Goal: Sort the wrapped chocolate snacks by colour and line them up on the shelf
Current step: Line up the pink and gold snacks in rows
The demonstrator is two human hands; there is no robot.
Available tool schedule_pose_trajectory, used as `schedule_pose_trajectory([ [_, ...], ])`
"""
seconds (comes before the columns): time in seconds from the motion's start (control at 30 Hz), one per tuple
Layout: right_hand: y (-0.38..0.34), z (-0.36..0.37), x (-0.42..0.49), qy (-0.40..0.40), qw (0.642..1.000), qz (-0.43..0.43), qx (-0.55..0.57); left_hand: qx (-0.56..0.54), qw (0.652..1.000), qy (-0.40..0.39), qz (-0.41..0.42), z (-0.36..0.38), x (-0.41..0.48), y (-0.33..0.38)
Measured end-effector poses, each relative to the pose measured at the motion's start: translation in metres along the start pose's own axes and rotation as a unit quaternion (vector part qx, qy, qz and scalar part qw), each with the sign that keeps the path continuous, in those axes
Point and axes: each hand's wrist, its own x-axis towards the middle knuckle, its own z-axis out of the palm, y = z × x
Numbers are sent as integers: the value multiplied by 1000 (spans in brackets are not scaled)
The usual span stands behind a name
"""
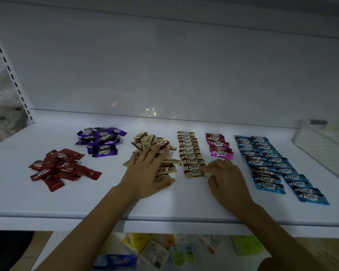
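Observation:
On the white shelf (164, 202) lie wrapped Choco snacks grouped by colour. A loose red heap (61, 169) is at the left, a loose purple heap (101, 142) behind it. My left hand (149, 173) lies flat, fingers spread, on the loose gold heap (155, 145). Right of it runs a neat gold column (189, 151). My right hand (223, 175) pinches the right end of the nearest gold snack (194, 172) in that column. A short pink column (219, 146) and two long blue columns (272, 163) lie further right.
A white perforated basket (329, 149) stands at the shelf's right end. A slotted upright (10, 71) borders the left side, and the shelf's back panel rises behind. Below the shelf's front edge, assorted packets (164, 251) lie on a lower level.

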Motion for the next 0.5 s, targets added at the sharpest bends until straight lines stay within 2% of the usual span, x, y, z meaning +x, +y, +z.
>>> schedule_pose_trajectory([
  [0.13,-22,5,20,34,994,7,101,1,998,-51,-37,1,2,-7],
  [0.23,-53,15,47,5,983,-12,181,-5,999,-6,-37,2,1,-7],
  [0.3,-76,23,66,-55,970,12,237,-7,999,25,-43,2,-1,-8],
  [0.4,-107,32,77,-130,918,95,363,-30,997,12,-64,6,1,-14],
  [0.5,-117,38,73,-124,875,139,447,-35,997,-25,-64,6,9,-20],
])
